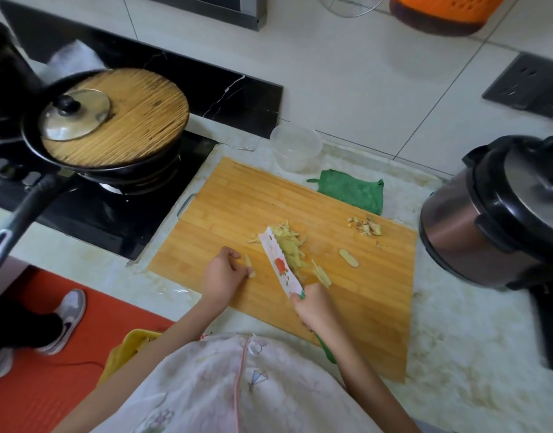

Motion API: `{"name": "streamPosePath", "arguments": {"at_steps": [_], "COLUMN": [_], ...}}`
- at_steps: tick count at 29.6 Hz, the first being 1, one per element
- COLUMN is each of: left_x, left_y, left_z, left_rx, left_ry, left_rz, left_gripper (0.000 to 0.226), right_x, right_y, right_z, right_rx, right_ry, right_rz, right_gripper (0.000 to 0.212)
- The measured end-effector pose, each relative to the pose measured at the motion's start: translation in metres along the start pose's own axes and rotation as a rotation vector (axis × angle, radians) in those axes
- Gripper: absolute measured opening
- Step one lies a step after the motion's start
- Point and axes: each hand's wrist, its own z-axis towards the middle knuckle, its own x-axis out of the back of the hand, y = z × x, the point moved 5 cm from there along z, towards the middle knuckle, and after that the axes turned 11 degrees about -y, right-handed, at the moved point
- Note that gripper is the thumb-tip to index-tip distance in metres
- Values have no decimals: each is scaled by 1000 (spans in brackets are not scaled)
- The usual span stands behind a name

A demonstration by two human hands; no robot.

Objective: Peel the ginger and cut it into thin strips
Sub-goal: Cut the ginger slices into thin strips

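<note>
Right hand (316, 310) gripped knife (281, 264), blade flat against strips (292, 248) on board (237, 207), likely herding cut pile. Left hand (223, 270) fingers curled, pinning uncut ginger (249, 267) for next slicing. Peel (364, 227) set apart, far corner.

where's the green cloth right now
In the head view the green cloth lies on the counter at the cutting board's far right edge, beside the clear plastic container.

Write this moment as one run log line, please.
left hand: holds ginger piece | right hand: holds knife | strips: piled on cutting board
</note>
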Motion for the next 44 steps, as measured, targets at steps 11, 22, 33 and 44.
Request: {"name": "streamPosePath", "arguments": {"at_steps": [11, 22, 33, 44], "left_x": [-2, -12, -11, -8], "left_y": [1, -14, -20, -22], "left_z": [-7, -9, -11, -8], "left_rx": [-752, -863, -882, -883], "left_ry": [190, 170, 176, 195], "left_rz": [561, 565, 513, 457], "left_gripper": [27, 34, 39, 38], "right_x": [-13, -4, -33, -28], "right_y": [-18, -29, -39, -65], "right_z": [1, -17, -18, -10], "right_rx": [28, 125, 149, 124], "right_ry": [-54, 71, 9, 35], "right_rz": [-136, -293, -429, -392], "right_gripper": [31, 32, 36, 29]}}
